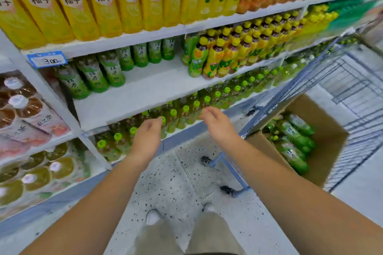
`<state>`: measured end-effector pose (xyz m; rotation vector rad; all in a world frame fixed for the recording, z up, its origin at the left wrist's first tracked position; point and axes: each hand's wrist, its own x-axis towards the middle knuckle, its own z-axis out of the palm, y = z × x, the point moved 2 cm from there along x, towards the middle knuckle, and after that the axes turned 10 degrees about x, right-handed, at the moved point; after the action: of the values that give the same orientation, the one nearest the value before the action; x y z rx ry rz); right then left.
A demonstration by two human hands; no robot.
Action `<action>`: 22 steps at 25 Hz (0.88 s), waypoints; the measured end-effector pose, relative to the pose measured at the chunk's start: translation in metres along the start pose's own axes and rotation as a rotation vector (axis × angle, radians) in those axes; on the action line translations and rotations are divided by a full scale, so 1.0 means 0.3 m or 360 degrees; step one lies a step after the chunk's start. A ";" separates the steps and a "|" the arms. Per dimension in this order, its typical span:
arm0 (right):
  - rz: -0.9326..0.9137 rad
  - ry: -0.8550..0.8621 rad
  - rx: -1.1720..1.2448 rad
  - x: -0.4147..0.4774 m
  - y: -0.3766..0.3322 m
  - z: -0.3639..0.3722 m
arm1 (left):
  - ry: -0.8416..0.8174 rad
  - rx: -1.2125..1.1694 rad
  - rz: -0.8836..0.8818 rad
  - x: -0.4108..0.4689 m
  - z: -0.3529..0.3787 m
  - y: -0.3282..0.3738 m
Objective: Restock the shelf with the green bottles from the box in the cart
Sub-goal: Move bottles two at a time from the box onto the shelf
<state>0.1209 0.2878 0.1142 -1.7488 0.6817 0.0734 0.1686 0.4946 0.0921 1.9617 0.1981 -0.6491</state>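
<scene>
Green bottles (294,143) in box (326,122), right of hands (217,124)

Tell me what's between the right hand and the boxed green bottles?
Head view: the cart's blue frame and the cardboard box's wall separate the right hand from the green bottles.

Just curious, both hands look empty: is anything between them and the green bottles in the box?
Sideways, the cart's wire side and the box wall stand between the right hand and the bottles. The box top is open, so from above nothing visible blocks.
</scene>
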 end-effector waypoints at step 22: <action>0.0294 0.0232 0.0036 -0.307 0.610 -1.248 | -0.0545 0.0165 -0.0021 -0.487 1.262 0.300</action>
<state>-0.1544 -0.0383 0.1041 -1.6776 0.9469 0.0651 -0.0520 0.1428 0.1106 1.9133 -0.0348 -1.0075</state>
